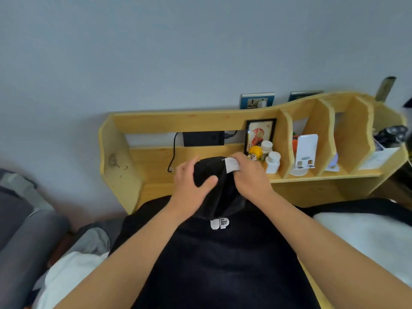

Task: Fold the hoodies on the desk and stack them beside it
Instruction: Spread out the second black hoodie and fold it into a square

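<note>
Black fleece covers most of the desk: a black hoodie [218, 264] lies spread with its body running from the person's chest away toward the wall, so its long axis points straight out between the two forearms, and a small white logo [219, 223] sits just below the neckline. The hood [214, 184] is the far end of that line, lifted off the wooden desk [156, 161] and bunched between both hands. The left hand [191, 186] wraps the hood's left side, thumb laid across the near face of the cloth and fingers curled behind it. The right hand [249, 175] is closed on the hood's upper right edge, where a white tag [233, 164] shows between its fingers and the fabric. Both grips are clamped on the same piece, close together, neither hand clearly nearer than the other. My guess is that the hood is being squared up before it is turned down toward the person, onto the back of the body, along that same axis. One sleeve trails off to the right over something white [367, 237] lying on the desk; the left sleeve I cannot make out. Close behind the right hand stand two white bottles [273, 162] and a yellow figurine [256, 152] on the low shelf, near enough that a wide swing of the hood could knock them. Pale folded cloth [73, 270] lies off the desk's left side, perhaps the stack.
</note>
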Available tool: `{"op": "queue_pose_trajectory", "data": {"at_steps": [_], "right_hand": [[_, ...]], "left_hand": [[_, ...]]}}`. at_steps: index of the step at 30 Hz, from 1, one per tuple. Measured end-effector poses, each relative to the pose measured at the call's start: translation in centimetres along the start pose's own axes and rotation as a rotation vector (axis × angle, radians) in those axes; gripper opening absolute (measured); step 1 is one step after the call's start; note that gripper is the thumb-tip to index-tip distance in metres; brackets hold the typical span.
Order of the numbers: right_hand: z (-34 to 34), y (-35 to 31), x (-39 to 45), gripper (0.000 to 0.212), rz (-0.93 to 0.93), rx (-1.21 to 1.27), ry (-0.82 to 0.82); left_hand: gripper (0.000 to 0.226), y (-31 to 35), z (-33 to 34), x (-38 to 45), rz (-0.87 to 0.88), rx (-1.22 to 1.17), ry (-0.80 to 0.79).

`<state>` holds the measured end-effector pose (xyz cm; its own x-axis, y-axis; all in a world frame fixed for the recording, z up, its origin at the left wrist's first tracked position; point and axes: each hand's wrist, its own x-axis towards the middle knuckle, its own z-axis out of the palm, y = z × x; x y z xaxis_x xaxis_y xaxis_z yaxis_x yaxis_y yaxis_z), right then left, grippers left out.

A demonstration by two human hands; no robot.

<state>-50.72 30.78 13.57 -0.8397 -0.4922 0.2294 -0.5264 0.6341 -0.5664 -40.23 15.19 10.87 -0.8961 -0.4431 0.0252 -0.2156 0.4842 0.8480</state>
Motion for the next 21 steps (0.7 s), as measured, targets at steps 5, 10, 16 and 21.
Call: {"op": "queue_pose_trajectory", "data": {"at_steps": [5,10,16,21], "right_hand": [[-2.1,-3.0,1.6,0.028,-0.095,0.026,0.119],[-2.4,1.6,1.1,0.045,-0.275,-0.478,-0.016],[-1.0,5.3,1.5,0.044,-0.047,-0.540,0.130],[1.5,7.8,-5.0,0.085,-0.101,-0.417,0.187]], "left_hand": [[0.069,-0.3,2.4,-0.3,0.004,0.346,0.360],[0.033,-2.0,-4.2,2.3,0.154,0.693,0.422],[0.062,-3.3,-4.5,1.9,0.183,0.935,0.382],[0.070,-7.7,-0.8,-4.8,0.344,0.757,0.316]]}}
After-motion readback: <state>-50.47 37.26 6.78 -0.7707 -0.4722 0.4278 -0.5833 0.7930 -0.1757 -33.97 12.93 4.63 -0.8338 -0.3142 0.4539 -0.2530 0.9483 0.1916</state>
